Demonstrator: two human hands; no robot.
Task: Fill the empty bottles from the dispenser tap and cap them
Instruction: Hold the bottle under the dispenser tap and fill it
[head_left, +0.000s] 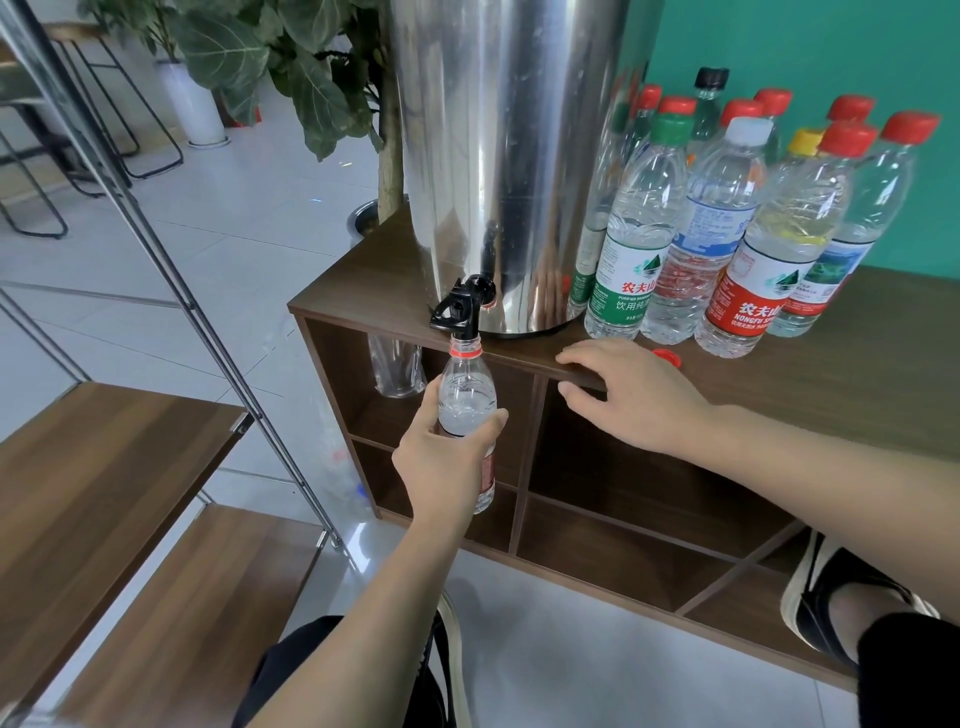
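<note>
The shelf top in front of the capped bottles is left bare, apart from a red cap beside the right hand. Passage behind is blocked by the bottles and the steel dispenser. Space under the tap is taken by a held bottle.

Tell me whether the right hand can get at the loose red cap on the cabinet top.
Probably yes. The right hand rests open on the cabinet edge, and the red cap lies just behind its knuckles with nothing between. The left hand holds the bottle under the tap.
</note>
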